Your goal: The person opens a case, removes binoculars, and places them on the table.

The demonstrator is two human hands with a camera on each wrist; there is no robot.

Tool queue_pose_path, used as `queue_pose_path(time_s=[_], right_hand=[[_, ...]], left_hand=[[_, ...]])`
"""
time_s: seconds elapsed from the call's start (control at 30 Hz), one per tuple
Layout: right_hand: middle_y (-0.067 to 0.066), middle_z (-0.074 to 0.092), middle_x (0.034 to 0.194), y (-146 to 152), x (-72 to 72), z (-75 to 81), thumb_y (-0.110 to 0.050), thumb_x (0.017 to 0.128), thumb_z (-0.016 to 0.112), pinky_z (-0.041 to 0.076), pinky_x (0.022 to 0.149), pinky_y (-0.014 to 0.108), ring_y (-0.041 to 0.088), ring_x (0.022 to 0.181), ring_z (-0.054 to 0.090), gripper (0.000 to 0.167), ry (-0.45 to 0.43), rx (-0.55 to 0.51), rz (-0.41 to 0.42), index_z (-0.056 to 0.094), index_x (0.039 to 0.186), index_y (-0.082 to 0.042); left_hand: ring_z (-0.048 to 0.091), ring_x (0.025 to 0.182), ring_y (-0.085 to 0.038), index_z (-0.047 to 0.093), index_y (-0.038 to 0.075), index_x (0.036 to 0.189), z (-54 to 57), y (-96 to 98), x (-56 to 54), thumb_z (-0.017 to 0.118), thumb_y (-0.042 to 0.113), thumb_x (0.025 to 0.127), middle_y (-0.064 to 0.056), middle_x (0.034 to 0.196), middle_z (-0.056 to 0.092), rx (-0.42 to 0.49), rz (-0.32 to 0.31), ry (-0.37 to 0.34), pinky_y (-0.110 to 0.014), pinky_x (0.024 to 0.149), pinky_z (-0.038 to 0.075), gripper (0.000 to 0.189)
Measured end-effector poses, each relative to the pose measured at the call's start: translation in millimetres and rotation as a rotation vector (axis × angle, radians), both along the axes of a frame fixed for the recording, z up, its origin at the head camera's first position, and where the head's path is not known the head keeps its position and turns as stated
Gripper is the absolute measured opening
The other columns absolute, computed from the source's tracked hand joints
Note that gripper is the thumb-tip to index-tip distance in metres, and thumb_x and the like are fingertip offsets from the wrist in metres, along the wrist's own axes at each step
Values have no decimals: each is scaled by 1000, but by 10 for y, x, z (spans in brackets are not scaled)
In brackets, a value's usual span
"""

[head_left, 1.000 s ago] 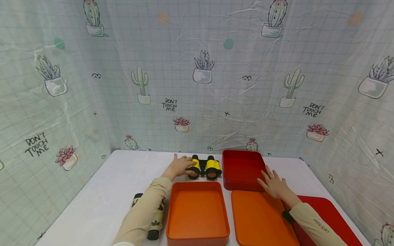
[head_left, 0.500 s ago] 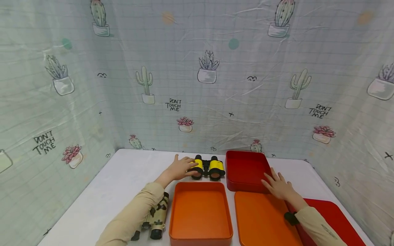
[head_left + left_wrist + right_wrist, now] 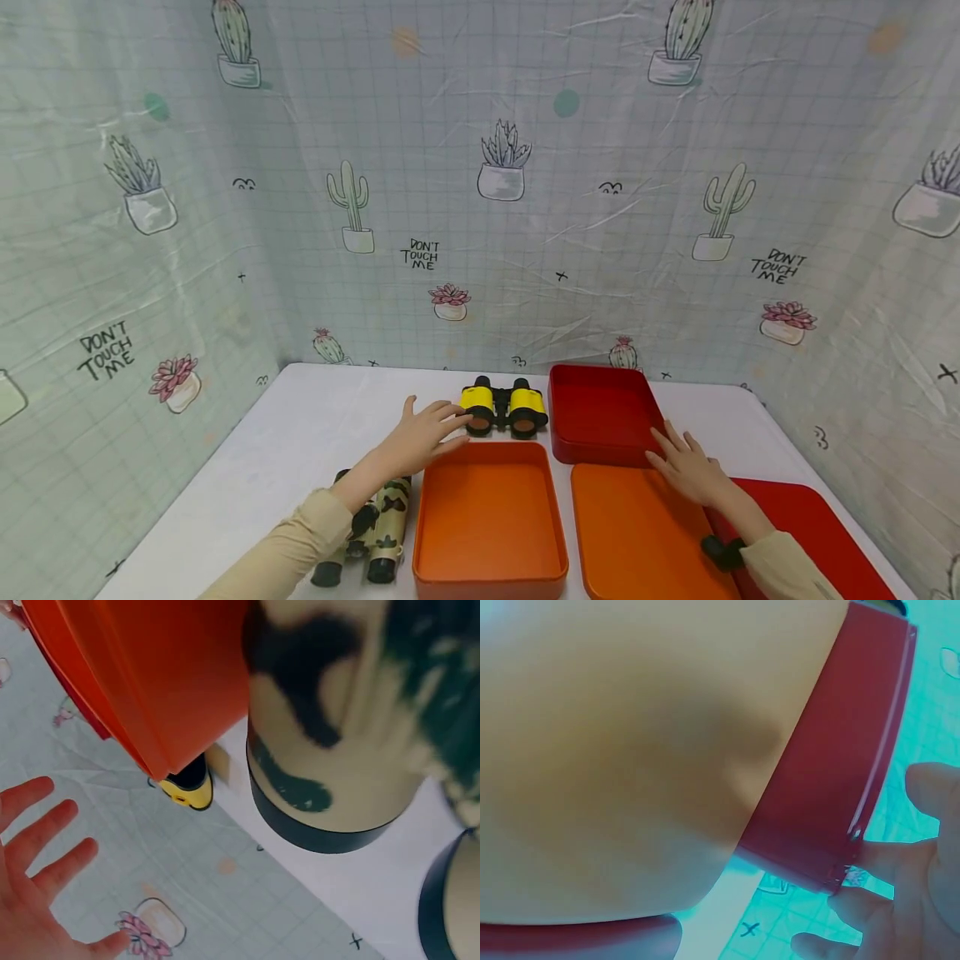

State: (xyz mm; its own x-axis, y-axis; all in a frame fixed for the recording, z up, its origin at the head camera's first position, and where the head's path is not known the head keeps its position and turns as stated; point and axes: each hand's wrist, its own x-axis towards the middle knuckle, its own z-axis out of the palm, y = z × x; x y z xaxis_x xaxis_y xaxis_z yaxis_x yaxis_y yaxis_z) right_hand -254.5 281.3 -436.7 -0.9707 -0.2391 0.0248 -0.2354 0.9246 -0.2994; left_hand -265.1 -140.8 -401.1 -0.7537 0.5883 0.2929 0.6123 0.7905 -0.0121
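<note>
My left hand (image 3: pixel 420 439) hovers with spread fingers just in front of the yellow-and-black binoculars (image 3: pixel 527 407), holding nothing. In the left wrist view the fingers (image 3: pixel 52 832) are extended and apart from everything. Below that forearm lie camouflage binoculars (image 3: pixel 390 521), partly covered by the arm. My right hand (image 3: pixel 688 468) has its fingers extended at the right wall of the open red box (image 3: pixel 603 408). The right wrist view shows fingertips against or very near that red wall (image 3: pixel 825 750); contact is hard to tell. Front and centre is an open orange box (image 3: pixel 487 521).
A flat orange lid (image 3: pixel 637 525) lies right of the orange box, partly under my right hand and wrist. Beyond it is a flat red lid (image 3: pixel 806 525) at the table's right edge. A cactus-print sheet (image 3: pixel 502 275) hangs behind the white table (image 3: pixel 330 400).
My left hand has come off the yellow-and-black binoculars and drawn back toward me and left. The right hand has drawn slightly back along the red box. More of the camouflage binoculars shows.
</note>
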Motion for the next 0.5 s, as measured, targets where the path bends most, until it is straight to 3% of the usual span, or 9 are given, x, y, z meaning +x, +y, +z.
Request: queue_pose_path(time_s=[0.23, 0.5], right_hand=[[34, 18, 140, 25, 193, 5, -38, 90, 45, 24, 78, 77, 58, 120, 20, 64, -25, -122, 34, 30, 136, 4], [31, 26, 139, 66, 393, 47, -38, 90, 46, 27, 82, 73, 55, 122, 21, 63, -47, -161, 19, 31, 136, 1]], left_hand=[[41, 124, -21, 49, 22, 128, 12, -162, 295, 42, 42, 91, 0, 130, 50, 52, 77, -36, -67, 95, 21, 42], [40, 126, -24, 46, 22, 130, 46, -440, 543, 47, 39, 90, 0, 134, 47, 120, 152, -5, -66, 94, 23, 44]])
